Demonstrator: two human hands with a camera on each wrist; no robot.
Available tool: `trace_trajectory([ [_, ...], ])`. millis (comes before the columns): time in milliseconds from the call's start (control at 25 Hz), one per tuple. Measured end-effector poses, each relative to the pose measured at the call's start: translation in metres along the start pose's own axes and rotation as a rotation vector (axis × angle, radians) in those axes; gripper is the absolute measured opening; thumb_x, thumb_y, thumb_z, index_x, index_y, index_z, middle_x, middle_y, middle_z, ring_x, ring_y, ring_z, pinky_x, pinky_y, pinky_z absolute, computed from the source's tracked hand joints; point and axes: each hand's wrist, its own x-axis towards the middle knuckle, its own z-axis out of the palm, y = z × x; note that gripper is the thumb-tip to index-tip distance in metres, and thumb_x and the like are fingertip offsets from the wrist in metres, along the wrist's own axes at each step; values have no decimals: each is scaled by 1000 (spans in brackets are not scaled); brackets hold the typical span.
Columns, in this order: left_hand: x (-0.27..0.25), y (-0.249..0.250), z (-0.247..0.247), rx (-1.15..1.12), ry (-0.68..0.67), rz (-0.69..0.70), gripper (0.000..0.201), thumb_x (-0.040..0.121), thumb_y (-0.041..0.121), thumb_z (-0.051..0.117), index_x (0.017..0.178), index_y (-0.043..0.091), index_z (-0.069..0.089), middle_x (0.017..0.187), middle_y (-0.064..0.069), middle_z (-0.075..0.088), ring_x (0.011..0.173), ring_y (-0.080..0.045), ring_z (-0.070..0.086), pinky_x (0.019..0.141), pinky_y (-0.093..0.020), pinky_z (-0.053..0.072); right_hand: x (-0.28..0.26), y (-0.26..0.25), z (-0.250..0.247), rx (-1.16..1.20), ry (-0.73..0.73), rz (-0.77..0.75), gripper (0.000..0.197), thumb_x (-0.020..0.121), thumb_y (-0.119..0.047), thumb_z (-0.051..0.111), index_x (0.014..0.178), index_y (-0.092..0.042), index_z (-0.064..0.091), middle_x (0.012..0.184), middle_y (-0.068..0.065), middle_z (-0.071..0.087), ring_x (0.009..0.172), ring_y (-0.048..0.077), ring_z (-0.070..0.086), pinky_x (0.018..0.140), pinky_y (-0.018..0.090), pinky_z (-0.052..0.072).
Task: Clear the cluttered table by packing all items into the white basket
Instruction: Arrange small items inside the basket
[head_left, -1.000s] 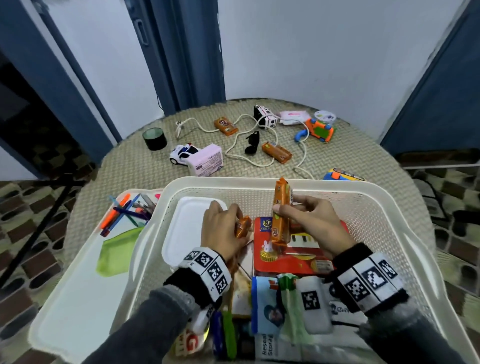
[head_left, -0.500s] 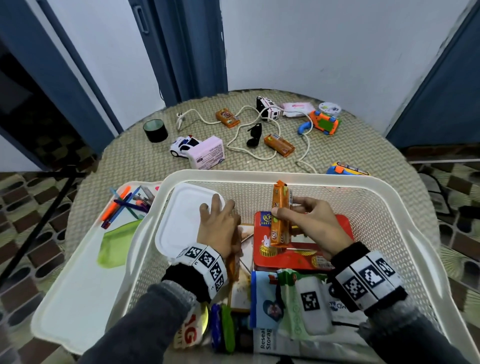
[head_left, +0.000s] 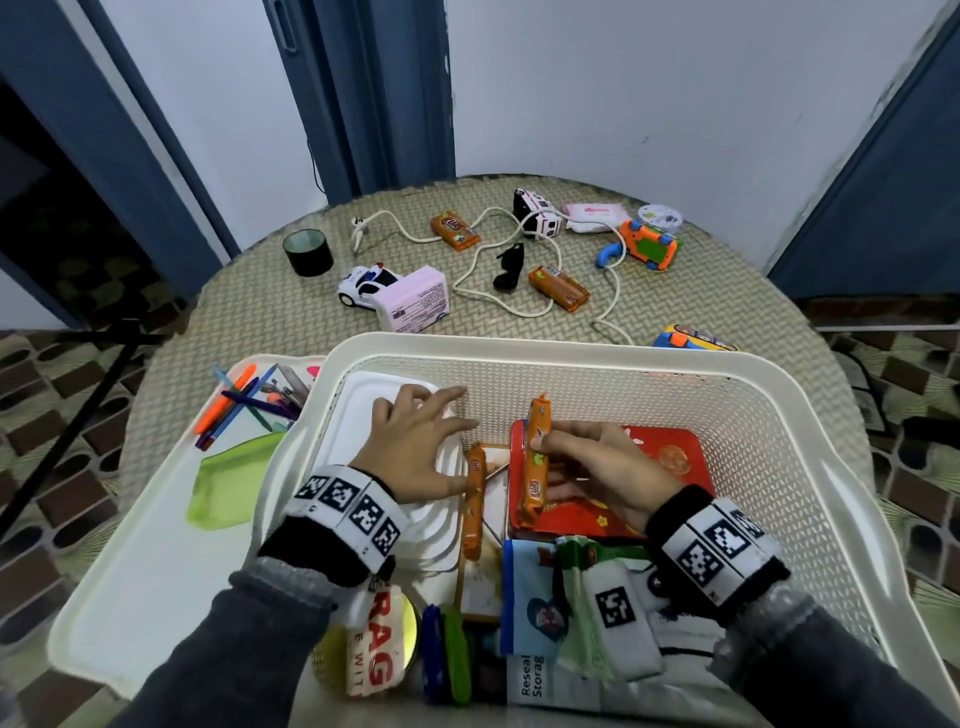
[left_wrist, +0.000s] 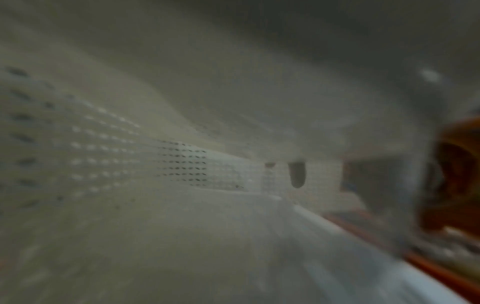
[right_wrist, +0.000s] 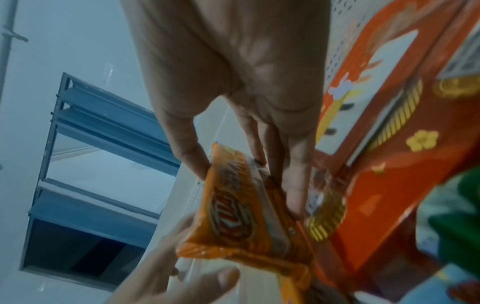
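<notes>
The white basket (head_left: 571, 347) fills the near side of the table and holds several items. My right hand (head_left: 558, 457) pinches an orange snack pack (head_left: 535, 467) just above a red tin (head_left: 670, 462) in the basket. The right wrist view shows the same pack (right_wrist: 239, 209) held between thumb and fingers, beside the tin (right_wrist: 389, 144). My left hand (head_left: 421, 415) is spread flat on a white container (head_left: 358, 410) at the basket's left and holds nothing. A second orange pack (head_left: 474, 499) lies between that container and the tin. The left wrist view is blurred and shows only mesh wall (left_wrist: 182, 164).
Beyond the basket lie a black cup (head_left: 307, 253), toy police car (head_left: 363, 285), pink box (head_left: 415, 306), white cable (head_left: 498, 301), two orange packs (head_left: 454, 231) (head_left: 558, 288), an ambulance toy (head_left: 537, 214) and an orange toy (head_left: 647, 248). A white tray (head_left: 130, 571) at left holds pens (head_left: 239, 405).
My left hand let go of its orange pack, which now lies in the basket, and moved left onto the white container. My right hand lowered its pack toward the red tin.
</notes>
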Motion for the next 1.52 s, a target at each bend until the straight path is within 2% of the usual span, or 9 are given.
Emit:
trace_trajectory([
  [120, -9, -19, -7, -217, -20, 11, 112, 44, 87, 45, 145, 48, 17, 156, 23, 0, 140, -10, 5, 98, -33, 11, 6, 8, 18, -2, -34, 30, 32, 87, -2, 62, 118, 3, 56, 86, 16, 70, 61, 21, 67, 58, 33, 59],
  [280, -18, -27, -13, -231, -157, 72, 123, 56, 74, 71, 148, 44, -4, 153, 23, -24, 141, -1, -19, 114, -42, -7, 14, 17, 42, -156, 0, 21, 44, 87, -5, 63, 128, -8, 46, 99, 16, 69, 77, 29, 67, 67, 38, 57],
  [440, -19, -31, -15, -269, -171, 88, 120, 61, 62, 76, 149, 43, -3, 153, 21, -25, 141, -1, -22, 113, -38, -12, 16, 17, 49, -203, 48, -6, 31, 91, -7, 58, 122, -5, 54, 97, 17, 67, 82, 30, 64, 65, 36, 55],
  [600, -19, -31, -17, -271, -172, 90, 117, 63, 58, 77, 149, 40, 0, 154, 19, -23, 142, -3, -21, 114, -38, -11, 26, 28, 48, -310, 163, -56, 31, 92, -11, 59, 121, -2, 58, 97, 15, 70, 85, 27, 69, 80, 40, 57],
  [760, -18, -30, -16, -262, -183, 85, 117, 63, 59, 77, 150, 39, 0, 154, 18, -24, 142, -4, -21, 115, -40, -10, 27, 36, 60, -638, 222, -206, 30, 84, -5, 66, 109, -18, 56, 76, 0, 61, 68, 14, 62, 61, 23, 50],
  [840, -19, -30, -15, -264, -184, 85, 118, 63, 60, 76, 150, 40, -1, 154, 18, -24, 142, -5, -22, 116, -42, -10, 28, 36, 57, -892, 213, -322, 31, 80, -6, 70, 108, -18, 61, 83, 0, 61, 80, 16, 61, 69, 24, 46],
  [1000, -20, -29, -17, -256, -191, 80, 118, 63, 60, 76, 150, 39, -1, 155, 17, -23, 142, -6, -22, 116, -44, -9, 26, 24, 28, -1252, 57, -337, 85, 68, -43, 80, 141, -28, 38, 134, 0, 45, 128, 22, 32, 101, 36, 27],
  [1160, -20, -29, -18, -246, -193, 82, 118, 64, 60, 75, 150, 38, -1, 155, 17, -23, 143, -7, -21, 114, -43, -11, 23, 21, 25, -1565, -210, -305, 134, 52, -64, 80, 150, -28, -5, 158, 1, 17, 146, 20, -4, 114, 55, -4],
  [1520, -19, -29, -16, -246, -181, 85, 117, 63, 62, 75, 150, 39, -1, 155, 17, -23, 143, -6, -20, 114, -42, -10, 36, 23, 42, -1948, -203, -378, 143, 52, -74, 72, 147, -16, -18, 147, 16, 35, 142, 32, 14, 108, 67, -8],
])
